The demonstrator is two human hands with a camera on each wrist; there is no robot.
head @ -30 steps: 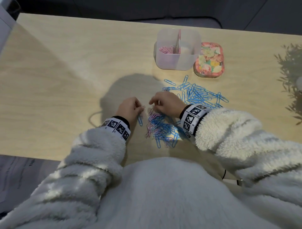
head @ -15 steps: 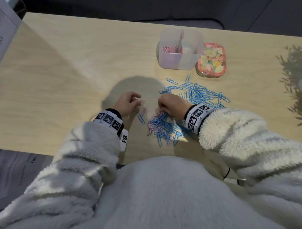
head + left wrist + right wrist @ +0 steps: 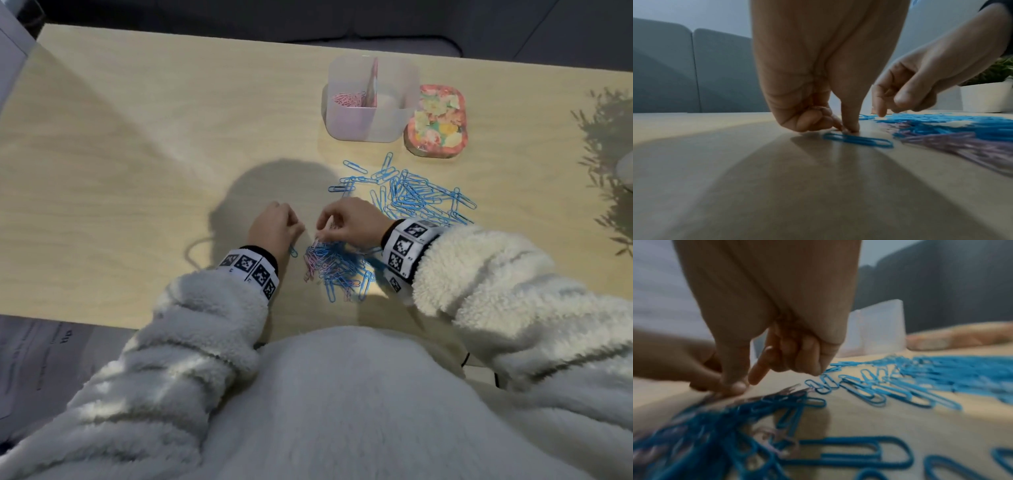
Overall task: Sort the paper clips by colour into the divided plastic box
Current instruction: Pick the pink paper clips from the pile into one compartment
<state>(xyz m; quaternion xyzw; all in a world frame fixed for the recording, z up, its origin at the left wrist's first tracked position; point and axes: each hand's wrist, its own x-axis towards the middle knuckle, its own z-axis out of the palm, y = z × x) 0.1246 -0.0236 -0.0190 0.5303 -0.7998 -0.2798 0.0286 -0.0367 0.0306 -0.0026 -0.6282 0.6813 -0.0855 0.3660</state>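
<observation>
Item: left hand [image 3: 274, 229], fingers curled, fingertips [image 3: 849, 128] pressed down on the pale wooden surface [image 3: 137, 171] at the end of a single blue wire paper clip [image 3: 858, 140]; whether it actually pinches anything cannot be told

Item: right hand [image 3: 352, 222], fingers bent, thumb and forefinger [image 3: 735, 386] closing at the far edge of the mixed heap of blue and pink wire paper clips [image 3: 337, 270]; whether a clip is gripped cannot be told, the wrist view being blurred

Item: sorted spread of blue wire paper clips [image 3: 418, 197], loose on the surface just beyond the right wrist

Item: translucent divided plastic box [image 3: 371, 99], far side of the surface, pink clips [image 3: 347, 99] in its left compartment, right compartment apparently bare

Item: flower-patterned rounded tin [image 3: 436, 121], touching or just beside the box on its right

Risks, as judged:
- clips in the heap interlock; lifting one may drag neighbours of the other colour along
- the right sleeve lies close over the blue spread and could sweep sorted clips back into the heap
- pink reads purplish in the shadow cast by the person, so colours may be misjudged
- a flat clip on a smooth surface may slip from the fingertips

Room: heap sits near the person's edge of the surface, so a stray push could send clips off; wide bare surface to the left; open lane between the hands and the box, the tin guarding only its right flank
</observation>
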